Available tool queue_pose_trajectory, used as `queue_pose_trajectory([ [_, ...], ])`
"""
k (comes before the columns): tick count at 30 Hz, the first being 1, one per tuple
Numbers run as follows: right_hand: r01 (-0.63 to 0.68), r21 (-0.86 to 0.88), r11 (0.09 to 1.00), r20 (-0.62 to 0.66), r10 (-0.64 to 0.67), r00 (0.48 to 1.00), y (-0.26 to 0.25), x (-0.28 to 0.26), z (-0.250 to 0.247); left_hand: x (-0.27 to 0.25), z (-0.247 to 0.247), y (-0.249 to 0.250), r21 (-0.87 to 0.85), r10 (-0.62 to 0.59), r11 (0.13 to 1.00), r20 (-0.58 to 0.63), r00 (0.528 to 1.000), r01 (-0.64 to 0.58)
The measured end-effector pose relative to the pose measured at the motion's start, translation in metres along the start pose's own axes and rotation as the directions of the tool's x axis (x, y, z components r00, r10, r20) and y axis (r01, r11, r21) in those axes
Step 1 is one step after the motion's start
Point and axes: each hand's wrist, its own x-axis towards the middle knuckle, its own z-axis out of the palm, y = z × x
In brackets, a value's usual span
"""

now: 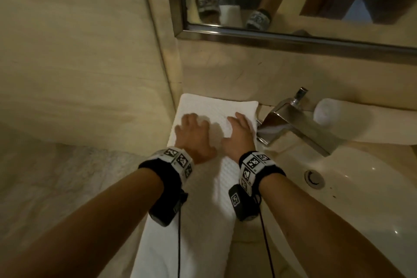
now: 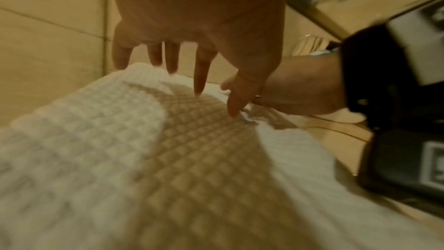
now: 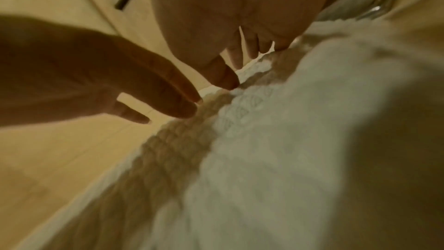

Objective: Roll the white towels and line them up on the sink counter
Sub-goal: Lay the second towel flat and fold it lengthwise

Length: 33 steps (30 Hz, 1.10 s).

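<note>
A long white waffle-weave towel (image 1: 216, 110) lies flat on the counter left of the sink, running from the back wall toward me. My left hand (image 1: 194, 133) rests on its left half with fingers spread. My right hand (image 1: 237, 131) lies on its right half, fingers straight. In the left wrist view the left fingers (image 2: 199, 75) point down onto the towel (image 2: 96, 130). The right wrist view, blurred, shows the right fingers (image 3: 223, 75) touching the towel (image 3: 288, 140). A rolled white towel (image 1: 325, 111) lies behind the faucet on the counter.
The chrome faucet (image 1: 291, 124) stands just right of the towel, with the sink basin (image 1: 361, 187) and its drain (image 1: 314, 178) beyond. A beige wall (image 1: 79, 52) closes the left side. A framed mirror (image 1: 270, 36) hangs above the counter's back edge.
</note>
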Motion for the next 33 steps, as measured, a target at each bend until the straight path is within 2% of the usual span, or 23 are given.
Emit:
queue_pose_trajectory([
  [2, 0.047, -0.059, 0.997, -0.021, -0.048, 0.999, 0.004, -0.01, 0.002, -0.024, 0.001, 0.012, 0.07, -0.006, 0.998, 0.09, 0.996, 0.0],
  [4, 0.051, -0.111, 0.992, -0.053, -0.058, 0.997, 0.009, -0.019, 0.001, -0.044, 0.008, 0.018, 0.062, -0.009, 0.998, 0.188, 0.982, -0.002],
  [6, 0.026, -0.092, 0.995, -0.084, -0.033, 0.996, 0.012, -0.032, 0.0, -0.057, 0.021, 0.017, 0.043, 0.018, 0.999, 0.254, 0.967, -0.03],
  [8, -0.013, -0.034, 0.999, -0.135, 0.008, 0.991, 0.013, -0.055, -0.004, -0.074, 0.03, 0.016, 0.079, 0.026, 0.996, 0.209, 0.978, -0.044],
  [11, -0.144, 0.115, 0.983, -0.208, 0.165, 0.964, 0.016, -0.09, -0.003, -0.09, 0.03, 0.018, 0.118, -0.048, 0.992, 0.064, 0.997, 0.04],
  [13, -0.273, 0.201, 0.941, -0.162, 0.307, 0.938, 0.021, -0.108, 0.004, -0.101, 0.027, 0.021, 0.101, -0.077, 0.992, 0.021, 0.997, 0.074],
  [15, -0.357, 0.235, 0.904, -0.086, 0.385, 0.919, 0.024, -0.125, 0.01, -0.112, 0.032, 0.025, 0.061, -0.05, 0.997, 0.023, 0.998, 0.049],
  [17, -0.378, 0.279, 0.883, 0.007, 0.392, 0.92, 0.025, -0.138, 0.013, -0.122, 0.042, 0.03, 0.035, 0.009, 0.999, 0.073, 0.997, -0.011],
  [19, -0.418, 0.36, 0.834, 0.124, 0.402, 0.907, 0.024, -0.154, 0.017, -0.131, 0.047, 0.033, 0.033, 0.069, 0.997, 0.069, 0.995, -0.071],
  [21, -0.51, 0.462, 0.725, 0.281, 0.426, 0.86, 0.019, -0.169, 0.018, -0.137, 0.044, 0.029, 0.014, 0.096, 0.995, 0.082, 0.992, -0.097],
  [22, -0.536, 0.464, 0.705, 0.338, 0.419, 0.843, 0.015, -0.176, 0.019, -0.14, 0.041, 0.025, 0.008, 0.11, 0.994, 0.106, 0.988, -0.111],
  [24, -0.507, 0.409, 0.759, 0.366, 0.372, 0.853, 0.008, -0.188, 0.022, -0.15, 0.036, 0.012, -0.019, 0.155, 0.988, 0.159, 0.975, -0.154],
  [25, -0.498, 0.398, 0.77, 0.333, 0.385, 0.861, 0.004, -0.192, 0.023, -0.154, 0.035, 0.006, -0.05, 0.176, 0.984, 0.179, 0.968, -0.17],
  [28, -0.485, 0.483, 0.729, 0.309, 0.376, 0.874, -0.002, -0.212, 0.03, -0.181, 0.04, -0.009, -0.196, 0.219, 0.967, 0.321, 0.921, -0.162],
  [30, -0.542, 0.508, 0.67, 0.367, 0.401, 0.839, -0.003, -0.227, 0.031, -0.198, 0.055, -0.012, -0.136, 0.25, 0.968, 0.394, 0.885, -0.212],
  [33, -0.609, 0.475, 0.636, 0.43, 0.435, 0.791, -0.001, -0.247, 0.029, -0.202, 0.071, -0.015, -0.082, 0.288, 0.957, 0.371, 0.883, -0.278],
])
